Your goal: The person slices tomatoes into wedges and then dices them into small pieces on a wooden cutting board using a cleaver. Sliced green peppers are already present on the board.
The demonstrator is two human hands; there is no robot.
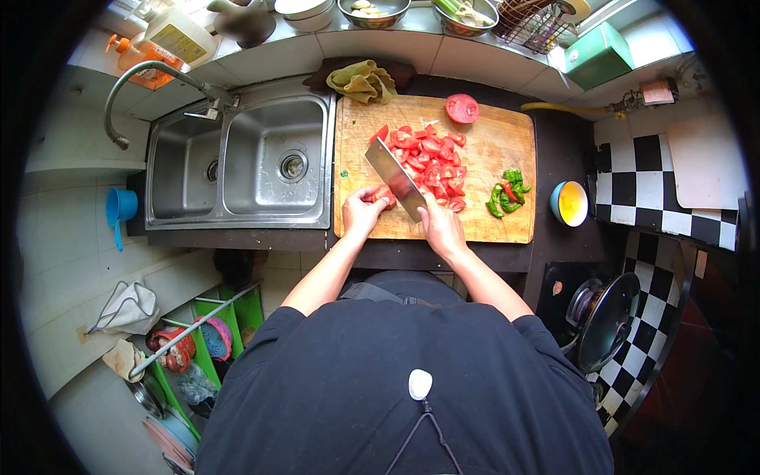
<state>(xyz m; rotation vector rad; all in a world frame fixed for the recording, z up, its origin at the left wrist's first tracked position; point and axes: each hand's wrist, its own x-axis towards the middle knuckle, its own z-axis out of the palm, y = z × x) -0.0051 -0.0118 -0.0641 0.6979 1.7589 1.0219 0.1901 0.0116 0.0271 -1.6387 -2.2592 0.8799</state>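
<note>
On a wooden cutting board, my right hand grips a cleaver whose broad blade slants up and to the left. Close to the blade's lower left side, my left hand holds a piece of tomato in its fingers. A heap of chopped tomato lies right of the blade, and one wedge touches the far tip of the cleaver. Half a tomato rests cut side up at the board's far edge. Chopped green peppers with a bit of red lie at the right.
Left of the board is a double steel sink with a faucet. A green cloth lies behind the board. A bowl of yellow liquid stands to the right, and a wok is at the lower right. Bowls line the ledge.
</note>
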